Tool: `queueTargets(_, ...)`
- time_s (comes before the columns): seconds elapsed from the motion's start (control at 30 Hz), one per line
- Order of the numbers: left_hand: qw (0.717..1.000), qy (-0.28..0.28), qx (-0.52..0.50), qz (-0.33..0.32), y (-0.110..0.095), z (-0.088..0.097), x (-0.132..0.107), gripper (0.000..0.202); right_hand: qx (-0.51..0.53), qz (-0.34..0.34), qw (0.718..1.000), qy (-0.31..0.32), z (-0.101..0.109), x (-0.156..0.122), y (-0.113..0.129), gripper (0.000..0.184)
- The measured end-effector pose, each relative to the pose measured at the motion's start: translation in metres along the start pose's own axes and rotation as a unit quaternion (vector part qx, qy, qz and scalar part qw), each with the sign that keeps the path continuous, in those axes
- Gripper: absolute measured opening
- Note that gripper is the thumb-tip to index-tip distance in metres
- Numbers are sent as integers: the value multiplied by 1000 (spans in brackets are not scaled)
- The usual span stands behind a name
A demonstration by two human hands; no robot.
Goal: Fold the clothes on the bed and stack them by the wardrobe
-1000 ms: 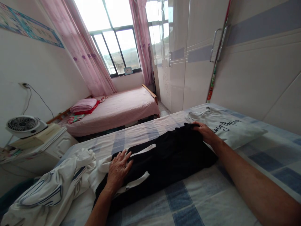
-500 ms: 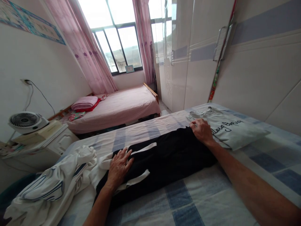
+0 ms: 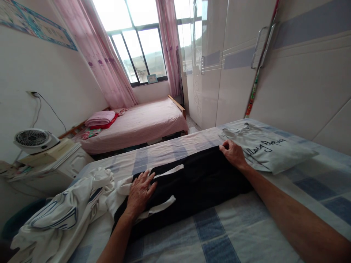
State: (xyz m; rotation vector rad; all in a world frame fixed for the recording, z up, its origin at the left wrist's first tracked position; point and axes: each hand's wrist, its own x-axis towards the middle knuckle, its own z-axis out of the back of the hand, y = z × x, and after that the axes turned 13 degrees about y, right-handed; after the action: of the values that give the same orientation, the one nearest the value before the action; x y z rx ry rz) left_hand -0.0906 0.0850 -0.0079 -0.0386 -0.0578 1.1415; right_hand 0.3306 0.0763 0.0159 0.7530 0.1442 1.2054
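A black garment (image 3: pixel 203 179) with two white straps or ties (image 3: pixel 161 205) lies spread across the checked bedsheet (image 3: pixel 227 233). My left hand (image 3: pixel 141 190) rests flat on its left end, fingers stretched out. At the garment's far right corner, my right hand (image 3: pixel 233 153) is closed, pinching the black cloth by its edge. Just beyond that hand is a folded pale grey shirt (image 3: pixel 285 157) with black lettering. To the left of my left hand lies a rumpled white garment (image 3: pixel 60 215) with dark blue stripes, touching the black one.
A second bed (image 3: pixel 148 120) with a pink sheet stands by the window. On the left, a fan (image 3: pixel 34 140) sits on a white cabinet (image 3: pixel 65 170). A tall glossy wardrobe (image 3: pixel 236 80) runs along the right side beyond the bed.
My right hand has shifted slightly at the far corner, and the black garment's far edge there looks straighter. The left hand stays flat in place.
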Motion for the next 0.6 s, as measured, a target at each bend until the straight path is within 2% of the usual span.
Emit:
queueTargets(0.07, 1000, -3, -2, -1, 0, 1, 1, 44, 19, -29, 999, -4, 0, 0, -1, 13)
queueTargets(0.17, 1000, 2, -9, 4, -3, 3, 0, 44, 23, -26, 999, -5, 1, -1, -4, 22)
queueTargets(0.27, 1000, -2, -17, 14, -7, 6, -1, 44, -78, 29, 996, -23, 3, -3, -3, 27)
queueTargets(0.33, 1000, -9, -21, 15, -9, 7, -2, 43, -154, 85, 984, -41, 4, -5, 1, 29)
queueTargets(0.4, 1000, -9, -23, 14, -10, 6, -2, 43, -185, 146, 971, -35, 2, -6, 5, 28)
queueTargets(0.5, 999, -5, -26, 21, -10, 5, -1, 44, -194, 217, 954, 71, -2, -6, 5, 21)
queueTargets(0.57, 999, -1, -29, 26, -10, 5, -1, 45, -229, 202, 941, 148, -2, -5, 0, 17)
queueTargets(0.6, 999, 1, -32, 27, -10, 5, -1, 45, -255, 181, 935, 167, 0, -5, -2, 16)
